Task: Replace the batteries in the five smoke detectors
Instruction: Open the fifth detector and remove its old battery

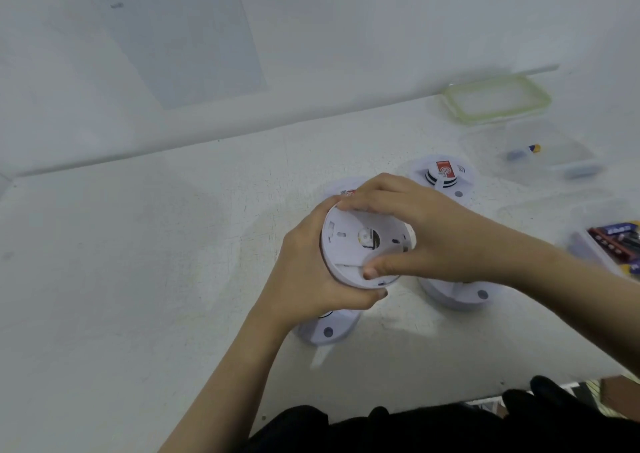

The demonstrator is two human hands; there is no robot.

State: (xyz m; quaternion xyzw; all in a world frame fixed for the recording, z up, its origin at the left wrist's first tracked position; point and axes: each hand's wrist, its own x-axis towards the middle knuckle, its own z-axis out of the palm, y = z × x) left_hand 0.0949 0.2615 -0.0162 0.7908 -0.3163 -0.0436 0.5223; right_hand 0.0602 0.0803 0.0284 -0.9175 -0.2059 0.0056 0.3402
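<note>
The round white smoke detector (360, 245) raised over the middle of the table is seen to be of smooth moulded plastic with a faint sheen. The same smooth white plastic is shown by the domed detector with the red label (446, 175) nearer the far edge. The white table top (138, 279) is finished matt, with small scuffs and specks. Toward the far right corner, a clear rectangular box (568, 144) of glossy transparent plastic and a clear lid with a pale green rim (498, 116) are found. A thin printed paper sheet (194, 37), matt, is fixed to the wall. At the near edge, black matt cloth (415, 432) is seen.
</note>
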